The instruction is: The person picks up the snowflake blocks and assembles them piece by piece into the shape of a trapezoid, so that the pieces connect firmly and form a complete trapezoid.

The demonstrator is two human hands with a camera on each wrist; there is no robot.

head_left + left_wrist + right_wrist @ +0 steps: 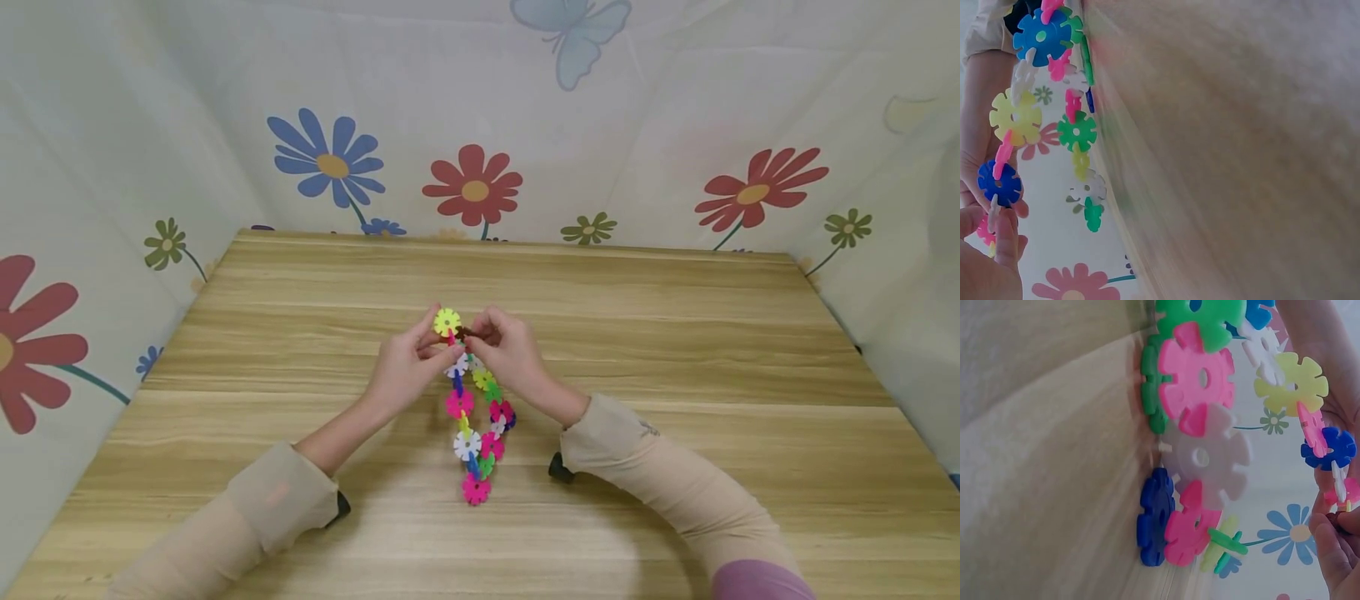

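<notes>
A chain of colourful notched plastic snowflake discs hangs in a narrow loop between the two hands, with a pink disc [476, 490] at its near end. My left hand [403, 362] pinches the top of the chain by thumb and fingers, just under a bright yellow disc [447, 314]. Opposite it, my right hand [516, 352] pinches a small dark brown disc [462, 332] close against the chain. In the right wrist view, a white disc [1222, 459] and a pink disc [1179, 375] link the chain's lower part. Fingers partly cover the joint at the top.
A wood-grain table [675, 333] spreads beneath both arms. Beside the chain, a dark blue disc [1155, 515] and a green disc [1152, 384] lie close to the tabletop. Behind the table hangs a pale curtain [420, 75] printed with flowers and a butterfly.
</notes>
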